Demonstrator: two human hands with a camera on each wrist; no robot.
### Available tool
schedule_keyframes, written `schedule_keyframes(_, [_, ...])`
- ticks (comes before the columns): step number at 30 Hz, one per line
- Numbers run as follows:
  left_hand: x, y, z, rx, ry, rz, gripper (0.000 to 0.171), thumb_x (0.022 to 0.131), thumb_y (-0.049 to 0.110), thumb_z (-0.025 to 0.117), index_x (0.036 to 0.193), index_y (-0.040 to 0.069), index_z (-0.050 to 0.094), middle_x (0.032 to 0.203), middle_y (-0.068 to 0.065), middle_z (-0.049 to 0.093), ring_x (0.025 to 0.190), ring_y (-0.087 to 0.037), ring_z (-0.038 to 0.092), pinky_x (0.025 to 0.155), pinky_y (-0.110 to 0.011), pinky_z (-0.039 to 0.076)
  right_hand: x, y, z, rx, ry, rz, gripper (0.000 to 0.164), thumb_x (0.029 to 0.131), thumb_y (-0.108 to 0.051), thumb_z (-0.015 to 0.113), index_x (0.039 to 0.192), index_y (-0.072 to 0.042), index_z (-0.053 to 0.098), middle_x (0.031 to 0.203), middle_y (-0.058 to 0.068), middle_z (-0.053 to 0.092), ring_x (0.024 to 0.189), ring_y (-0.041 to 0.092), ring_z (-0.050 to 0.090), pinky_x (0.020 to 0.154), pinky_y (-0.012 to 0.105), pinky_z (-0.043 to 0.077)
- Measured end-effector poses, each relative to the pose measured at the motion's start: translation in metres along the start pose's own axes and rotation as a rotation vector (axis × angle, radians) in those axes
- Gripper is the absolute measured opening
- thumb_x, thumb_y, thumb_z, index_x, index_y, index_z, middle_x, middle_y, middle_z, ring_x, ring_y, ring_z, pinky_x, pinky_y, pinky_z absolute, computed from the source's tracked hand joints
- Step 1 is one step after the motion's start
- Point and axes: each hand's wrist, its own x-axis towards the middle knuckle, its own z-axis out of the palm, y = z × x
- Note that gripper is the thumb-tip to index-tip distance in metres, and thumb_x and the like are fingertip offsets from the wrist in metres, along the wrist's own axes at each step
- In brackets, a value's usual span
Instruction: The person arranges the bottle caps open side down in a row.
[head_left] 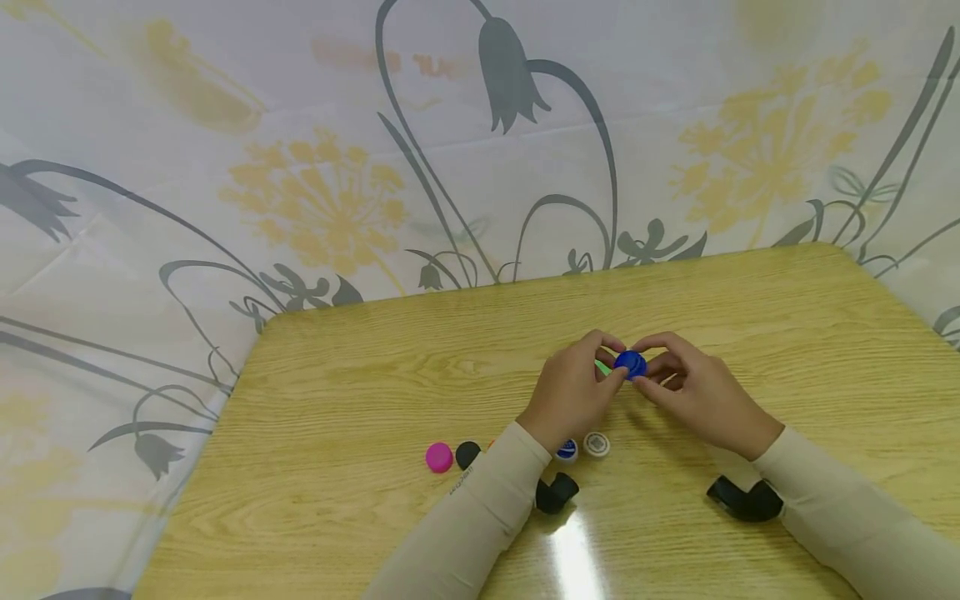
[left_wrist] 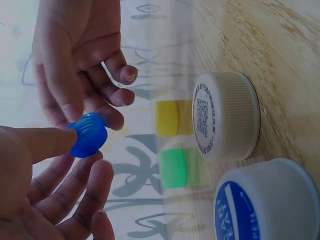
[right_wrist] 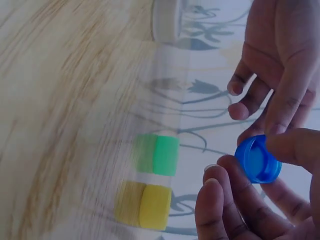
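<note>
Both hands hold a blue bottle cap [head_left: 630,364] in the air above the table. My left hand [head_left: 572,390] pinches it, its thumb on the near side, as the left wrist view shows. From the other side the thumb and fingers of my right hand [head_left: 693,387] pinch the same cap. The cap's hollow inside [right_wrist: 258,159] faces the right wrist camera, and ridges on its side show in the left wrist view. Past the hands stand a green cap [left_wrist: 173,168] and a yellow cap [left_wrist: 167,118]; in the head view the left hand mostly hides the green one.
Nearer the body lie a pink cap [head_left: 439,457], a black cap [head_left: 468,454], a blue-and-white cap [head_left: 567,451] and a white cap [head_left: 597,444] with a printed code. An orange edge shows beside the left sleeve. A patterned cloth [head_left: 450,167] hangs behind the wooden table [head_left: 337,392].
</note>
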Motion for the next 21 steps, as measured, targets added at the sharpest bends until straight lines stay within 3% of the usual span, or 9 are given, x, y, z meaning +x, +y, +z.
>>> schedule_keyframes(4, [0.0005, 0.0004, 0.0005, 0.010, 0.025, 0.028, 0.027, 0.095, 0.026, 0.070, 0.120, 0.018, 0.068, 0.105, 0.004, 0.074, 0.077, 0.001, 0.061, 0.065, -0.011, 0.047, 0.0002, -0.0024, -0.0066, 0.150, -0.051, 0.144, 0.028, 0.103, -0.020, 0.058, 0.127, -0.006, 0.055, 0.100, 0.015, 0.073, 0.082, 0.013, 0.070, 0.069, 0.028, 0.057])
schedule_keyframes(7, [0.0008, 0.0003, 0.0008, 0.023, 0.030, 0.044, 0.022, 0.093, 0.026, 0.072, 0.114, 0.018, 0.071, 0.103, 0.008, 0.074, 0.082, 0.000, 0.063, 0.069, -0.011, 0.047, 0.0008, -0.0037, -0.0097, 0.198, -0.070, 0.195, 0.028, 0.105, -0.024, 0.052, 0.126, -0.005, 0.054, 0.102, 0.018, 0.072, 0.084, 0.015, 0.070, 0.071, 0.030, 0.058])
schedule_keyframes(16, [0.0016, -0.0028, 0.0014, 0.030, 0.021, 0.080, 0.015, 0.094, 0.024, 0.072, 0.108, 0.018, 0.072, 0.102, 0.007, 0.073, 0.084, -0.002, 0.066, 0.072, -0.009, 0.048, 0.0019, -0.0026, -0.0093, 0.223, -0.072, 0.209, 0.025, 0.103, -0.023, 0.057, 0.119, -0.003, 0.055, 0.101, 0.017, 0.071, 0.085, 0.015, 0.069, 0.072, 0.031, 0.058])
schedule_keyframes(21, [0.0014, -0.0027, 0.0001, 0.049, 0.018, 0.067, 0.020, 0.094, 0.024, 0.072, 0.113, 0.017, 0.072, 0.105, 0.006, 0.074, 0.086, -0.003, 0.067, 0.072, -0.009, 0.048, 0.0018, -0.0001, -0.0082, 0.207, -0.052, 0.188, 0.022, 0.101, -0.020, 0.062, 0.115, -0.004, 0.057, 0.104, 0.012, 0.067, 0.089, 0.012, 0.069, 0.073, 0.027, 0.056])
